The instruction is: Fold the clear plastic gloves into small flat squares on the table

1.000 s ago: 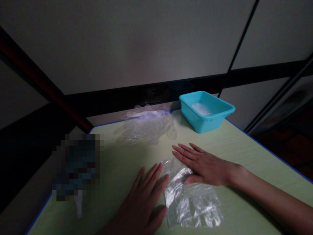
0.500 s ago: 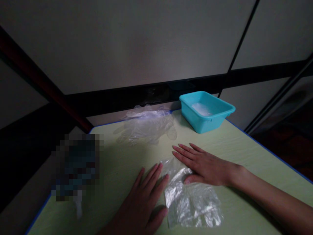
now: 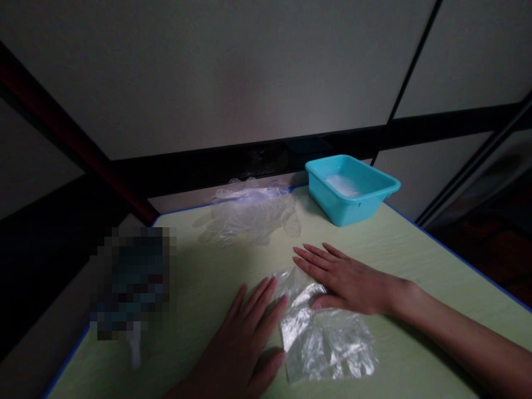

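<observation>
A crinkled sheet of clear, thin plastic (image 3: 328, 343), perhaps a folded glove or bag, lies flat between my hands. My left hand (image 3: 245, 335) rests with fingers stretched out along its left edge, the fingertips at its upper left corner. Over its upper right part lies my right hand (image 3: 349, 282), palm down, fingers extended, thumb on the plastic. Neither hand grips anything. Beyond them, clear disposable gloves (image 3: 253, 216) are spread in a loose pile at the table's far edge.
A turquoise plastic basin (image 3: 353, 208) with something whitish inside stands at the far right corner of the pale green table (image 3: 419, 249). A blurred-out object (image 3: 135, 282) with a white tip is at the left edge. Cabinet panels (image 3: 249, 77) rise behind.
Both hands stay in almost the same place. The clear plastic's lower edge has shifted very slightly.
</observation>
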A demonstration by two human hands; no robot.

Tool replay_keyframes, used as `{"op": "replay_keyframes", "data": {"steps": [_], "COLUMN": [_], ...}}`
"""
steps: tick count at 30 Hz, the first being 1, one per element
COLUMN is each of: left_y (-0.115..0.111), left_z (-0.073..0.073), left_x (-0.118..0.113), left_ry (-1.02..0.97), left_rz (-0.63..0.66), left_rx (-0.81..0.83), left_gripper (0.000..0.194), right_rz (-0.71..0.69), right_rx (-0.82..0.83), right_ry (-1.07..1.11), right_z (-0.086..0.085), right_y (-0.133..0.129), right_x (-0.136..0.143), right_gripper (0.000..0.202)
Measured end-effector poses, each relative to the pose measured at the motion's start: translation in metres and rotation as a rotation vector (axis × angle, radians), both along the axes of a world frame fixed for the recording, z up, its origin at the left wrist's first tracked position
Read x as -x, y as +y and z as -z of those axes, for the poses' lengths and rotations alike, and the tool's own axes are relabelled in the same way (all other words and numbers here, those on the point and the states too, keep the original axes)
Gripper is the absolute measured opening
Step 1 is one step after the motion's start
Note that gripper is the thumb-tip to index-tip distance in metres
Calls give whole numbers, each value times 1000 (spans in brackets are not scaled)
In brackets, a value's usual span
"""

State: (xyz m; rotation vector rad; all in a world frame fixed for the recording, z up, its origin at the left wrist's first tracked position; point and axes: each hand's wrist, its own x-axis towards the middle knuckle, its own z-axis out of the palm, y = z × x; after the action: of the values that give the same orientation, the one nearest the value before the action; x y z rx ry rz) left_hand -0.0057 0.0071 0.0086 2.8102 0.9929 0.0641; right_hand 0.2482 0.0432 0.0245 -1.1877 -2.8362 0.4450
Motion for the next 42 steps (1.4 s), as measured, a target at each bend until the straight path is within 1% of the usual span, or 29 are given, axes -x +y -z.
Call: {"op": "replay_keyframes", "data": {"steps": [5, 11, 15, 19, 26, 28, 33, 35, 42], "left_y": [-1, -1, -1, -1, -3, -4, -5, -5, -1], "left_z": [-5, -1, 1, 0, -1, 0, 2, 4, 6], "left_x": [-1, 0, 1, 1, 0, 0, 0, 1, 4], "left_ry": [12, -19, -27, -17, -3, -10, -60, -78, -86], "left_rz": [-7, 5, 12, 5, -9, -13, -60, -66, 22], "left_rx": [18, -1, -11, -22, -10, -10, -20, -31, -11], "left_gripper": [58, 59, 59, 58, 61, 63, 78, 80, 73], "right_rz": [9, 6, 4, -8, -21, -26, -19, -19, -77], "right_rx": [-22, -39, -36, -23, -2, -1, -14, -26, -14], "right_ry": [7, -45, -41, -35, -38, -12, 0, 16, 31], "right_z": [0, 0, -1, -2, -2, -1, 1, 1, -1], "right_y": [-1, -2, -1, -1, 0, 0, 0, 0, -2], "right_x": [1, 1, 0, 0, 1, 0, -1, -1, 3], "right_gripper": [77, 77, 77, 75, 80, 81, 84, 84, 82]}}
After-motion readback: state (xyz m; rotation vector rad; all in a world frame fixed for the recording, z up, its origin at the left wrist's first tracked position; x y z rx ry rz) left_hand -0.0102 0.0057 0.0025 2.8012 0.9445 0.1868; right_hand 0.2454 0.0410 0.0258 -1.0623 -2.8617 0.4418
